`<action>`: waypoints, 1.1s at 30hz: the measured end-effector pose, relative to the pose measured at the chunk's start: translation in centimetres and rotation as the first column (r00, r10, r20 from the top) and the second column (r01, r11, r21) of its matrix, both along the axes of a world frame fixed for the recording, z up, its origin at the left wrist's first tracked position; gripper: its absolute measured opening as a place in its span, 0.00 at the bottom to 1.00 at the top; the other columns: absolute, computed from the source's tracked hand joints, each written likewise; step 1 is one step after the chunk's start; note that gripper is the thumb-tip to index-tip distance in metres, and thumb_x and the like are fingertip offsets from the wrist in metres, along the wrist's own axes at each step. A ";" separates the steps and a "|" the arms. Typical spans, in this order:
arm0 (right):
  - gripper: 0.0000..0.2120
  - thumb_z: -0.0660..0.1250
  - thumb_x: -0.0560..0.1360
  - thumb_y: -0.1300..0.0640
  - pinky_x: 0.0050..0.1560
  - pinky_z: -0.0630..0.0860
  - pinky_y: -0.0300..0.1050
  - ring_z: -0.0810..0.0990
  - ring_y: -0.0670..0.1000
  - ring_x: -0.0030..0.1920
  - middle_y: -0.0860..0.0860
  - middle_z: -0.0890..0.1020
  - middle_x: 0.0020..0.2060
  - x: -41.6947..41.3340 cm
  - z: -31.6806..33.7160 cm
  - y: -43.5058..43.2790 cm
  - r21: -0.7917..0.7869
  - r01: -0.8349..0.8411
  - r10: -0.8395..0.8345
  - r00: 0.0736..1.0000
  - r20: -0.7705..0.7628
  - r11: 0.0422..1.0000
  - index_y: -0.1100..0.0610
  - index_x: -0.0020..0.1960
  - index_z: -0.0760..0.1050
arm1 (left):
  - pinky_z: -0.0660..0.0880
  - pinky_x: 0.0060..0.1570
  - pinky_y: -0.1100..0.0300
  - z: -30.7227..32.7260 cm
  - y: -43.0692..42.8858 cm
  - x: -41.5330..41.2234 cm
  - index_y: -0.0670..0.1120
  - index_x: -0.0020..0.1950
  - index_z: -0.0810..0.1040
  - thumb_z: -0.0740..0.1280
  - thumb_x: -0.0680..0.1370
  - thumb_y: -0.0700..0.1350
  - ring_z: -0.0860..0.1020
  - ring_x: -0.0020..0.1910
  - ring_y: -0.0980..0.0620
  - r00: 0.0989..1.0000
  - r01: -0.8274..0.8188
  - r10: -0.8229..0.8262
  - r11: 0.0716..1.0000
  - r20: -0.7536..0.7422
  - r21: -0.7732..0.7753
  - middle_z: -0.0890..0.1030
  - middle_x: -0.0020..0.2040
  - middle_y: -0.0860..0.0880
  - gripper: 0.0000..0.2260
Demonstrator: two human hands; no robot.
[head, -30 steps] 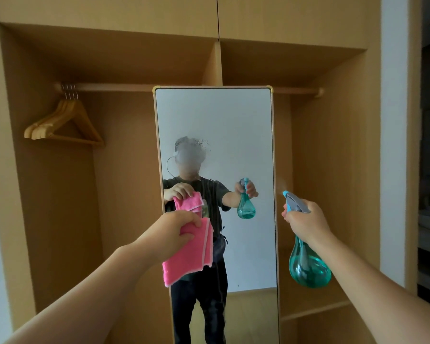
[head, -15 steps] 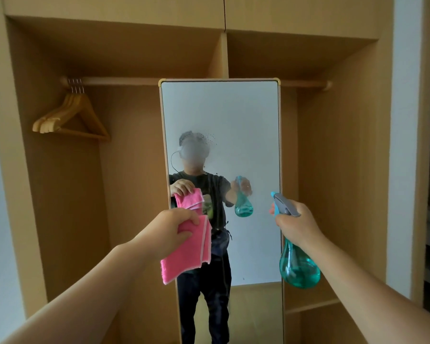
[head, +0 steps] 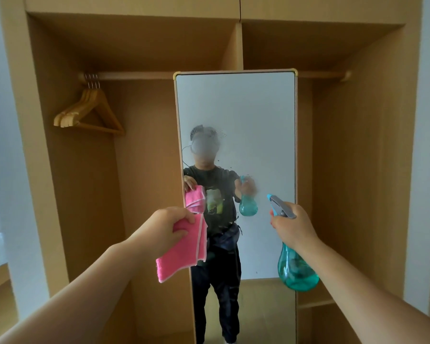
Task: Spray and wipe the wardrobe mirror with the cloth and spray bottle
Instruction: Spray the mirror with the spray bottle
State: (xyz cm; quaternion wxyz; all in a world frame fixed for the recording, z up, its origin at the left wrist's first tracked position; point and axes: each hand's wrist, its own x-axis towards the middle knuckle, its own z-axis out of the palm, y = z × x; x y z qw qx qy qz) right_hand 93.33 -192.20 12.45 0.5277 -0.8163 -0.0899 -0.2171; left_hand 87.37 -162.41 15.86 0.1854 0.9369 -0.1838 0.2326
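Note:
A tall framed mirror (head: 258, 115) stands upright in the middle of an open wooden wardrobe. Spray droplets and mist patches dot its glass at mid-height. My left hand (head: 166, 229) grips a folded pink cloth (head: 184, 252) that hangs in front of the mirror's left edge. My right hand (head: 292, 225) holds a teal spray bottle (head: 297, 271) by its grey trigger head, with the nozzle pointing at the mirror's right half. The mirror reflects a person holding the same cloth and bottle.
Several wooden hangers (head: 90, 110) hang from the rail (head: 134, 76) in the left bay. A vertical wooden divider (head: 237, 48) stands behind the mirror. A low shelf (head: 315, 302) crosses the right bay. White walls flank the wardrobe.
My right hand and the bottle have shifted left toward the mirror, and a new mist patch shows on the glass by the reflected bottle. The view has panned left and up.

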 end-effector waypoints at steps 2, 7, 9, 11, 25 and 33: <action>0.08 0.65 0.77 0.60 0.31 0.69 0.37 0.74 0.48 0.38 0.50 0.74 0.38 0.0 -0.1 0.3 0.022 -0.019 0.019 1.000 0.003 1.000 0.55 0.55 0.75 | 0.70 0.39 0.73 -0.1 0.3 -0.1 0.57 0.52 0.78 0.66 0.77 0.38 0.74 0.47 0.65 1.000 -0.012 0.012 1.000 -0.007 -0.015 0.74 0.48 0.66 0.13; 0.11 0.64 0.74 0.66 0.22 0.65 0.30 0.70 0.47 0.31 0.48 0.72 0.34 -0.4 0.2 2.3 0.044 -0.089 0.088 0.996 0.020 0.995 0.54 0.53 0.75 | 0.69 0.39 0.72 -0.3 1.3 -0.7 0.56 0.53 0.78 0.66 0.77 0.39 0.74 0.47 0.65 0.999 -0.038 0.038 0.999 0.000 -0.026 0.75 0.48 0.65 0.12; 0.11 0.63 0.74 0.66 0.25 0.66 0.34 0.69 0.48 0.31 0.51 0.72 0.34 -0.5 0.3 3.3 0.026 -0.102 0.102 0.995 0.005 0.994 0.55 0.53 0.75 | 0.70 0.41 0.72 -0.3 1.8 -1.0 0.56 0.52 0.78 0.66 0.77 0.39 0.74 0.47 0.64 0.999 -0.047 0.047 0.999 -0.001 -0.022 0.76 0.48 0.64 0.12; 0.11 0.62 0.74 0.66 0.29 0.66 0.41 0.68 0.51 0.32 0.55 0.72 0.35 -0.5 0.4 4.3 0.011 -0.121 0.121 0.993 -0.008 0.993 0.61 0.55 0.76 | 0.71 0.42 0.70 -0.4 2.5 -1.3 0.57 0.51 0.77 0.66 0.77 0.39 0.74 0.47 0.64 0.998 -0.061 0.061 0.998 -0.009 -0.022 0.76 0.48 0.64 0.12; 0.04 0.64 0.72 0.66 0.33 0.67 0.42 0.70 0.49 0.33 0.50 0.75 0.34 -0.8 -0.7 7.4 0.077 -0.138 0.137 0.990 0.029 0.987 0.59 0.42 0.76 | 0.72 0.41 0.69 -1.3 5.3 -2.7 0.56 0.54 0.77 0.66 0.78 0.39 0.74 0.48 0.63 0.995 -0.099 0.099 0.995 -0.023 -0.019 0.75 0.49 0.64 0.12; 0.12 0.62 0.72 0.67 0.25 0.66 0.32 0.70 0.46 0.29 0.48 0.74 0.32 -1.4 -2.9 7.3 0.044 -0.189 0.190 0.981 -0.030 0.981 0.51 0.46 0.77 | 0.73 0.42 0.68 -2.8 5.0 -2.3 0.56 0.54 0.78 0.66 0.77 0.39 0.74 0.48 0.63 0.994 -0.086 0.084 0.996 -0.069 -0.029 0.76 0.50 0.63 0.12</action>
